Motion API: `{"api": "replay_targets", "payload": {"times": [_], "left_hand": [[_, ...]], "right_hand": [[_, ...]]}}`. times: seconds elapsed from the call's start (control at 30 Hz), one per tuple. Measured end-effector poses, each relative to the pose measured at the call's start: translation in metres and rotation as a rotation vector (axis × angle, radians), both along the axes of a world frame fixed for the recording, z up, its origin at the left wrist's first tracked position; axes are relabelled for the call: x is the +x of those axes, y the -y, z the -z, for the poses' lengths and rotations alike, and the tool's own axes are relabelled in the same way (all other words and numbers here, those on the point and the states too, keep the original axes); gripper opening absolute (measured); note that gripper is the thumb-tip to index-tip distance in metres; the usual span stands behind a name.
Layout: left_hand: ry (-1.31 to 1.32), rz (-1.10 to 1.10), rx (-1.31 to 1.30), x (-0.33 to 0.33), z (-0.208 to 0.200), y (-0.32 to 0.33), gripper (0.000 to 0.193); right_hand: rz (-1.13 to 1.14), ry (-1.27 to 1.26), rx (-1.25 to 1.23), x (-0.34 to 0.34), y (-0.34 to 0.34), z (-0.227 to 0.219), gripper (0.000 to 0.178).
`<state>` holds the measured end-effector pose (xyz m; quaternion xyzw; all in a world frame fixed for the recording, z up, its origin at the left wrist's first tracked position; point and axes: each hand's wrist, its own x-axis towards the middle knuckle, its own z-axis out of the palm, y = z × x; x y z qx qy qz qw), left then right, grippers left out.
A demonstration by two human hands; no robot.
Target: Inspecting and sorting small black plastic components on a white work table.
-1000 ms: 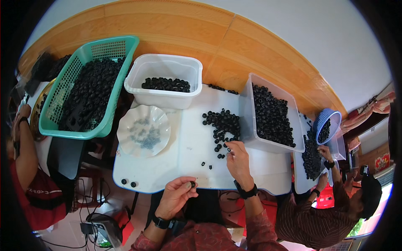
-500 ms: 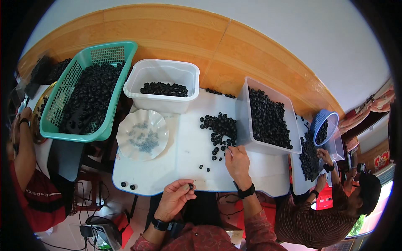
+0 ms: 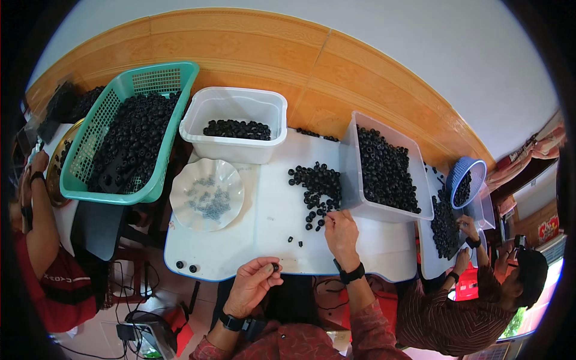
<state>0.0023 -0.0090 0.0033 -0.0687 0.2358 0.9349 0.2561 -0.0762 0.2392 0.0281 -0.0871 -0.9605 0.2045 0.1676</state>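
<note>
My left hand [image 3: 253,287] pinches a small round black part with a hole [image 3: 275,267] between thumb and fingers, just off the table's front edge. At the near right side of a loose pile of similar black parts [image 3: 318,182], my right hand [image 3: 342,236] has its fingertips drawn together on the white table [image 3: 273,240]. Whatever those fingers hold, if anything, is hidden. Two tiny black pieces [image 3: 295,241] lie left of this hand. Two more round black parts [image 3: 186,266] sit at the table's front left corner.
A pale scalloped dish [image 3: 180,207] holds small clear or greyish pieces. Behind it stand a white tub [image 3: 231,153] and a green basket [image 3: 108,197], both with black parts. A full translucent bin [image 3: 384,213] is at right. Co-workers sit on both sides; one works near a blue basket [image 3: 478,171].
The whole view has shifted very slightly. My left hand still pinches the round black part, and my right hand stays at the pile's near edge.
</note>
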Motion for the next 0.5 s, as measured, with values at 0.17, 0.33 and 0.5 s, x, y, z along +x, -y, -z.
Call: {"api": "replay_targets", "payload": {"times": [0.17, 0.33, 0.5], "left_hand": [[-0.003, -0.004, -0.006, -0.0006, -0.0019, 0.0002, 0.021], [0.001, -0.004, -0.010, 0.0000, -0.0003, -0.0003, 0.021], [-0.015, -0.006, -0.011, -0.0009, 0.0005, -0.0015, 0.021]], "right_hand": [[0.014, -0.003, 0.008, -0.0019, 0.0026, 0.0013, 0.011], [0.000, 0.001, -0.001, -0.0021, 0.0032, 0.0028, 0.012], [0.008, -0.067, -0.017, 0.0019, 0.0011, 0.0047, 0.013]]}}
